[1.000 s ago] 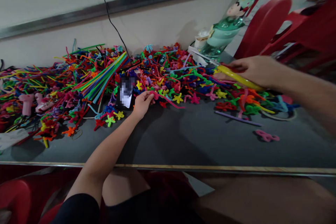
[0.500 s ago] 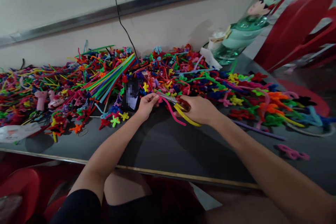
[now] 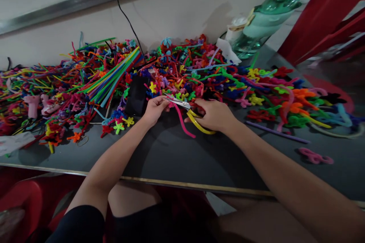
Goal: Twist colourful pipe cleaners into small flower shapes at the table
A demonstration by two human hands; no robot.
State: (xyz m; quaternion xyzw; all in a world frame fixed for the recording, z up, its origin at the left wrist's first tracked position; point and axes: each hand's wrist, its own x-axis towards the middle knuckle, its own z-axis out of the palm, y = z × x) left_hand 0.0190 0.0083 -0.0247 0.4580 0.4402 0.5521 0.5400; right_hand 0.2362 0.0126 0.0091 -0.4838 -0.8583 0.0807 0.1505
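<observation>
My left hand (image 3: 156, 109) pinches a pink pipe cleaner (image 3: 182, 122) near one end, and its free length hangs toward the front of the table. In my right hand (image 3: 214, 114) are scissors (image 3: 196, 122) with yellow handles, fingers wrapped round the loops. The metal blades point left and lie across the pipe cleaner beside my left fingertips. Whether the blades are parted around it I cannot make out. Just behind the hands lie small twisted pipe cleaner shapes, among them a yellow flower (image 3: 153, 87).
A heap of coloured pipe cleaners (image 3: 71, 72) runs along the wall. A bundle of straight ones (image 3: 114, 79) leans beside a dark phone (image 3: 136, 95). A green bottle (image 3: 256, 26) stands at the back right. A pink twisted piece (image 3: 316, 156) lies on the dark table (image 3: 176, 163).
The camera view has shifted, so the scene sits a little higher and further left. The phone's screen has gone dark. My hands keep the same hold on the pipe cleaner and scissors.
</observation>
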